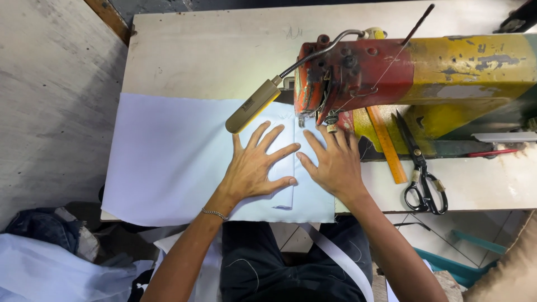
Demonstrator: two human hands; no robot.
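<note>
I press my left hand [254,168] and right hand [334,165] flat, fingers spread, pinching nothing, on the white fabric [168,156] lying on the table [212,50] under the sewing machine [403,72]. My right fingertips sit just beside the presser foot, so 1 slip could, I judge, catch them or skew the fold. The needle itself is hard to make out behind the lamp [251,109] glare.

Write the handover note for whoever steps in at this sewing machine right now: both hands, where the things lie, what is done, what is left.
Left hand: flat, fingers spread, pressing the white fabric left of the fold line.
Right hand: flat on the fabric right of the fold, fingertips near the presser foot.
Fabric lies across the table under the sewing machine, lit by the gooseneck lamp.
Orange ruler and black scissors lie to the right, untouched.
Done: fabric folded and lined up at the needle.
Left: whether any seam has been stitched cannot be told.
</note>
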